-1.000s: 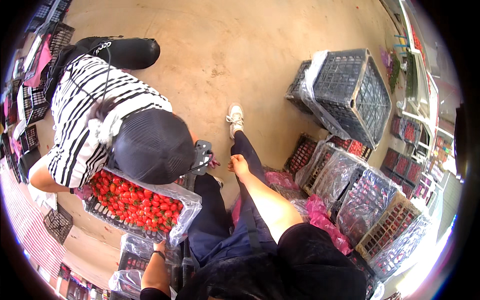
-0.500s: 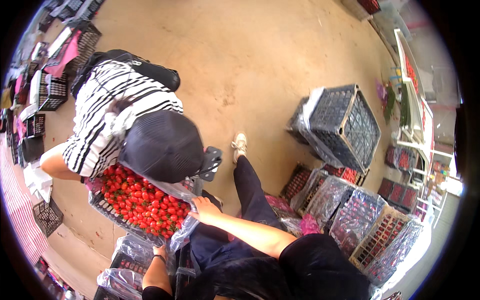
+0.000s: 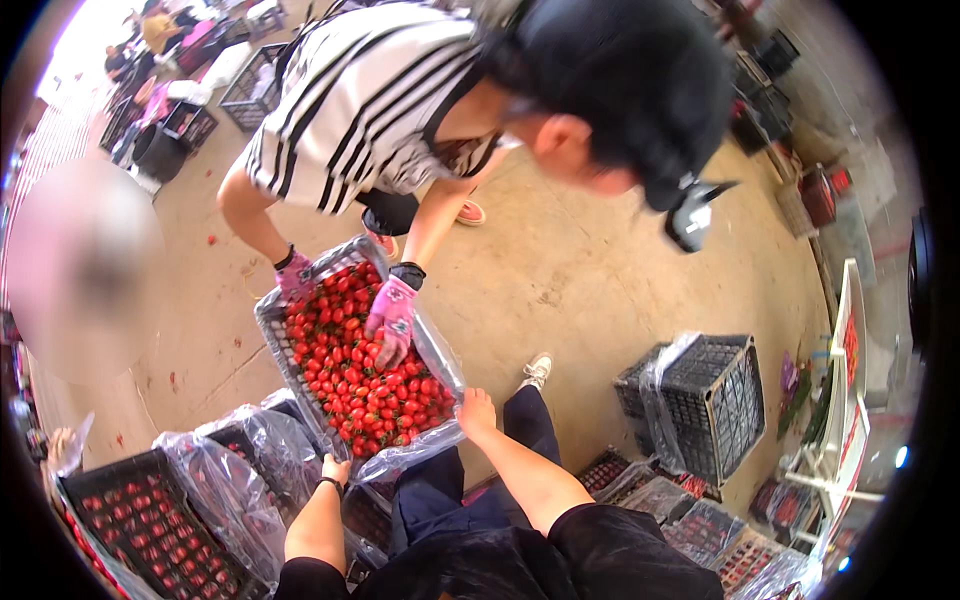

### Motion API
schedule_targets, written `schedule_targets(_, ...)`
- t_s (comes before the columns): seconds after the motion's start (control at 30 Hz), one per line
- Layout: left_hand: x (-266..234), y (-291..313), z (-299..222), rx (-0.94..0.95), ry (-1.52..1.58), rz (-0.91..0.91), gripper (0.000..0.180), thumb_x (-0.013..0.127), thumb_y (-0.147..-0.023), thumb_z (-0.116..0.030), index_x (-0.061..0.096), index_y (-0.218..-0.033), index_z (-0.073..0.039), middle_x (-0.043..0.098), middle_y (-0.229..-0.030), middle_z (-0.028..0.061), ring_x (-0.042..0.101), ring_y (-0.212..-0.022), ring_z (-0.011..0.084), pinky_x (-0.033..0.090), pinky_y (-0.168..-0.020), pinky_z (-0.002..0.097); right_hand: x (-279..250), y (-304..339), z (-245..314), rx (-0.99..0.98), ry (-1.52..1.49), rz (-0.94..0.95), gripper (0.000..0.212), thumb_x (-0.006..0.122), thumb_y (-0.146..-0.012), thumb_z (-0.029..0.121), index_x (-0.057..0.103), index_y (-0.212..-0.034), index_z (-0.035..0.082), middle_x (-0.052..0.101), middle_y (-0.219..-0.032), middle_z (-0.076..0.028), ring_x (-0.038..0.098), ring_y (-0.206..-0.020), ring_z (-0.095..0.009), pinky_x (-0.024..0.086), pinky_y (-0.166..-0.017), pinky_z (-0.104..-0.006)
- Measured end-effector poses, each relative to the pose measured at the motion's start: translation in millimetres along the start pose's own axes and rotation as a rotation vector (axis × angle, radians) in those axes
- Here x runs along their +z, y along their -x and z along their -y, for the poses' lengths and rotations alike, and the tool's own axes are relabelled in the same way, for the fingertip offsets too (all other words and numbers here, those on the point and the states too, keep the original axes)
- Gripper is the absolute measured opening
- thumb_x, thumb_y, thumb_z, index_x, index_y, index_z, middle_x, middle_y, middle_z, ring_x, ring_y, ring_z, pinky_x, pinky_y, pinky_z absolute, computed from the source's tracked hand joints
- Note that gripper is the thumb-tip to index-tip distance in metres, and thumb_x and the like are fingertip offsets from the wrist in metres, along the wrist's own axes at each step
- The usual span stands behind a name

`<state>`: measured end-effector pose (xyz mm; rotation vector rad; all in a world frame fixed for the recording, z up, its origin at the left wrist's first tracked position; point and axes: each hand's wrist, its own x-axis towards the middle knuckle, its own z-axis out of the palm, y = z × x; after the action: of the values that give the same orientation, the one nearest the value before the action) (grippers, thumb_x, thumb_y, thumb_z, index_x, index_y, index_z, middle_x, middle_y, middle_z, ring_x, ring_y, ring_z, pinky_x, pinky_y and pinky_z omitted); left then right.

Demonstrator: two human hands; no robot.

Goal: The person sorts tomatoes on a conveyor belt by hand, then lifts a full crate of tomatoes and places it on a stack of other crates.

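A crate (image 3: 280, 350) lined with clear plastic (image 3: 436, 352) is full of small red tomatoes (image 3: 352, 375), with a few green stems among them. My right hand (image 3: 477, 414) is closed on the crate's near right corner, over the liner. At the near left corner my left hand (image 3: 336, 470) grips the edge; its fingers are partly hidden beneath the rim. Across from me a person in a striped shirt leans over the crate. One pink-gloved hand (image 3: 393, 318) of theirs rests on the tomatoes, and the other glove (image 3: 294, 277) is at the far left rim.
Trays of packed red fruit (image 3: 155, 525) under plastic lie at lower left. Black stacked crates (image 3: 705, 400) stand to the right, beside more fruit trays (image 3: 705, 520). Farther off are a black bucket (image 3: 160, 152) and other crates. A few tomatoes lie on the concrete floor (image 3: 210, 330).
My view has swung left. The co-worker has lifted their head and now has a gloved hand on the tomatoes. The crate sits more upright in view, with both my hands still at its near corners.
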<state>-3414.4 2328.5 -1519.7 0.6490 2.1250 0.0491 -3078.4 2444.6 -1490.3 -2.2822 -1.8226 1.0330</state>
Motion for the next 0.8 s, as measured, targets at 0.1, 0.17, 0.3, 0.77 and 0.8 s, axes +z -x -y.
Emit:
schedule_targets(0.1,-2.9,-6.3,5.2,-0.018,-0.126,-0.015,0.044,0.067,-0.070,-0.014,0.044,-0.103,0.003,0.056,-0.096,0.0238,0.056,-0.091,0.0348,0.044,-0.080,0.0377,-1.6,-12.2,5.6,0.037,-0.020,0.108,0.031,0.060,-0.070,0.015,0.049,-0.096,0.002,0.053,-0.100,-0.019,0.051,-0.095,-0.036,0.043,-0.081,-0.0429)
schedule_targets(0.17,-4.2,-9.2,0.6,0.031,-0.135,-0.029,0.045,0.067,-0.069,-0.017,0.046,-0.102,0.003,0.056,-0.100,0.0256,0.055,-0.095,0.0369,0.044,-0.083,0.0376,-3.5,-25.8,-0.1,0.028,-0.003,0.183,0.030,0.059,-0.070,0.019,0.051,-0.094,0.002,0.057,-0.097,-0.019,0.054,-0.092,-0.036,0.044,-0.079,-0.0436)
schedule_targets(0.3,14.1,24.3,-56.0,0.104,-0.089,0.060,0.032,0.061,-0.072,-0.013,0.049,-0.098,-0.001,0.058,-0.099,0.0166,0.058,-0.087,0.0287,0.046,-0.074,0.0365,-25.6,-30.2,-37.1,0.086,0.070,0.255,0.031,0.060,-0.069,0.022,0.055,-0.094,0.004,0.059,-0.094,-0.017,0.057,-0.089,-0.034,0.046,-0.076,-0.0438)
schedule_targets(0.77,17.7,36.0,-212.4,0.251,0.024,0.156,0.047,0.065,-0.064,-0.013,0.051,-0.108,-0.002,0.060,-0.090,0.0107,0.057,-0.081,0.0217,0.046,-0.068,0.0328,-57.4,-65.0,-17.1,0.056,-0.158,0.313,0.027,0.046,-0.079,0.015,0.061,-0.100,0.006,0.060,-0.103,-0.015,0.058,-0.096,-0.030,0.046,-0.080,-0.0424)
schedule_targets(0.8,21.1,39.7,-235.6,0.266,0.042,0.168,0.046,0.065,-0.064,-0.013,0.051,-0.107,-0.003,0.061,-0.089,0.0105,0.057,-0.081,0.0215,0.045,-0.067,0.0326,-65.2,-63.4,-19.3,0.046,-0.167,0.344,0.027,0.048,-0.078,0.014,0.061,-0.100,0.007,0.060,-0.103,-0.015,0.059,-0.095,-0.029,0.046,-0.079,-0.0424)
